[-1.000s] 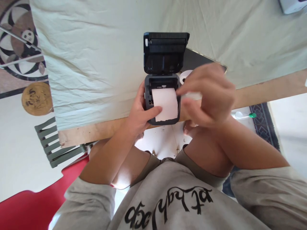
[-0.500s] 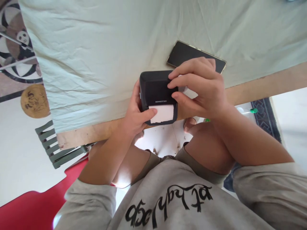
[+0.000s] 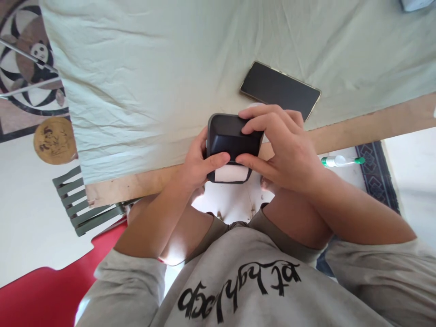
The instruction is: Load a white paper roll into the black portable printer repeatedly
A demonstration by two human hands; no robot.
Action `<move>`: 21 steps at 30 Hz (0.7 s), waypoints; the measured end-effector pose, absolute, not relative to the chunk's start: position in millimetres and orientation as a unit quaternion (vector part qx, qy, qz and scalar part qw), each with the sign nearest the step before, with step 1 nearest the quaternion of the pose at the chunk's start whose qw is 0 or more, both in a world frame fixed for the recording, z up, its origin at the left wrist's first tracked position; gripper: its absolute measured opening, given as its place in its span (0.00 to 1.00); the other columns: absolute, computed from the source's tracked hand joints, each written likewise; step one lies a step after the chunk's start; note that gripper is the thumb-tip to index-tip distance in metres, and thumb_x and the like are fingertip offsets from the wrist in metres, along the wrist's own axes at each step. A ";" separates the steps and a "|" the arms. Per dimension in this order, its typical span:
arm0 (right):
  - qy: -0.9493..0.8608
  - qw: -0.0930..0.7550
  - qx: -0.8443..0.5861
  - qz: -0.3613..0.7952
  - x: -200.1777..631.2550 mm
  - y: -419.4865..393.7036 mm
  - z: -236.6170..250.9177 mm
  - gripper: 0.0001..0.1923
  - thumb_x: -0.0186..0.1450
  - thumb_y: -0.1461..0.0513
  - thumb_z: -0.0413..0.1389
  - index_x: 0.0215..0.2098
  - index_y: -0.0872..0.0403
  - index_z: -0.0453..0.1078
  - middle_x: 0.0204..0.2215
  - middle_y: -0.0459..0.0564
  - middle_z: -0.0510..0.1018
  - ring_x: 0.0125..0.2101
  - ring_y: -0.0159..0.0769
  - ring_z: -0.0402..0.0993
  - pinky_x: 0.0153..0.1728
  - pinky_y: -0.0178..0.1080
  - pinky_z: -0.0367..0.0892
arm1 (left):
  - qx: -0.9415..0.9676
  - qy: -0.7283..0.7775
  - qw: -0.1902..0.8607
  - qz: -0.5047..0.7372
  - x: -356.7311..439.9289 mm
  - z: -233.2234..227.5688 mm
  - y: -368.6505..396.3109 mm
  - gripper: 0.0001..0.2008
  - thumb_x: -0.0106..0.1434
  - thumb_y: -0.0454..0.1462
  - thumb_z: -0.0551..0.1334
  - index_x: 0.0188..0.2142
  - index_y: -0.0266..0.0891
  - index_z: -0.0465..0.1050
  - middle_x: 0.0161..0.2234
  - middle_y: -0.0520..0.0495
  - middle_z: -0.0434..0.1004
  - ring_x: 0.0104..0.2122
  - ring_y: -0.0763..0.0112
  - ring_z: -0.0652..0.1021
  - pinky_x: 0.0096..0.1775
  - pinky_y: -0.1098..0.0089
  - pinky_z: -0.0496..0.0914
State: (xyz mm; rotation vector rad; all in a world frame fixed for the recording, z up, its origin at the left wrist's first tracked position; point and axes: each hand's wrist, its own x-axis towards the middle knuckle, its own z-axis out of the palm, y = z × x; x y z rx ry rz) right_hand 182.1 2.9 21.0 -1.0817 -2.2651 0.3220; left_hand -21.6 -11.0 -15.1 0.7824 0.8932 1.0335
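Observation:
A small black label printer (image 3: 229, 138) sits at the near edge of the table, its lid down. A short strip of white paper (image 3: 231, 174) sticks out of its front slot. My left hand (image 3: 197, 161) grips the printer's left side, thumb across the front just above the paper. My right hand (image 3: 284, 145) wraps the right side, fingers pressed on the lid and front. Both hands hold the printer tilted toward me.
A black phone (image 3: 279, 89) lies face up on the pale green tablecloth (image 3: 153, 77) just behind the printer. A green-capped pen (image 3: 342, 160) lies on the floor to the right. A slatted green chair (image 3: 85, 204) and a red seat (image 3: 44, 290) stand at the left.
The printer's lid was open with the paper roll showing; it has been shut. Both hands then pulled the printer closer and tilted it, uncovering the phone behind.

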 end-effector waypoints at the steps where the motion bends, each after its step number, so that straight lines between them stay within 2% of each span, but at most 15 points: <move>1: -0.853 0.301 -0.411 0.110 181.2 2.1 20.5 0.15 0.71 0.52 0.57 0.50 0.50 0.65 0.56 0.55 0.77 0.56 0.48 0.75 0.53 0.49 0.63 | 0.355 0.403 0.706 0.462 -22.5 -15.7 -10.7 0.25 0.52 0.42 0.76 0.50 0.45 0.78 0.33 0.49 0.80 0.25 0.70 0.77 0.25 0.72 0.73; 5: -0.850 0.312 -0.417 0.085 178.1 2.1 16.4 0.13 0.72 0.52 0.55 0.49 0.50 0.64 0.56 0.53 0.78 0.54 0.46 0.76 0.51 0.48 0.60 | 0.369 0.395 0.694 0.475 -23.0 -18.4 -9.9 0.25 0.53 0.43 0.75 0.51 0.46 0.77 0.33 0.49 0.79 0.25 0.71 0.76 0.23 0.73 0.71; 10: -0.847 0.359 -0.386 0.072 180.6 10.3 4.8 0.14 0.73 0.51 0.54 0.50 0.49 0.65 0.55 0.52 0.79 0.55 0.44 0.77 0.51 0.46 0.59 | 0.356 0.389 0.685 0.502 -16.6 -17.3 -7.9 0.23 0.56 0.47 0.73 0.49 0.44 0.77 0.39 0.46 0.81 0.31 0.64 0.81 0.28 0.69 0.74; 13: -0.847 0.369 -0.379 0.054 183.0 15.4 -0.5 0.16 0.72 0.50 0.54 0.52 0.49 0.66 0.54 0.52 0.78 0.55 0.45 0.75 0.51 0.46 0.59 | 0.306 0.377 0.702 0.521 -13.1 -15.6 -4.3 0.22 0.62 0.53 0.66 0.49 0.45 0.77 0.43 0.45 0.82 0.43 0.54 0.83 0.36 0.61 0.79; 16: -0.842 0.375 -0.387 0.027 183.0 17.8 -2.2 0.16 0.72 0.51 0.55 0.54 0.48 0.66 0.51 0.51 0.78 0.49 0.44 0.76 0.48 0.45 0.59 | 0.275 0.394 0.712 0.513 -12.9 -15.7 -1.4 0.18 0.64 0.53 0.64 0.46 0.47 0.78 0.45 0.48 0.83 0.54 0.48 0.79 0.48 0.54 0.79; 21: -0.848 0.364 -0.385 0.023 180.8 18.3 -1.5 0.17 0.71 0.52 0.53 0.55 0.49 0.65 0.50 0.53 0.76 0.48 0.45 0.73 0.46 0.46 0.60 | 0.268 0.413 0.696 0.523 -13.9 -19.7 -1.3 0.15 0.64 0.53 0.65 0.39 0.46 0.77 0.40 0.48 0.84 0.56 0.47 0.78 0.49 0.52 0.78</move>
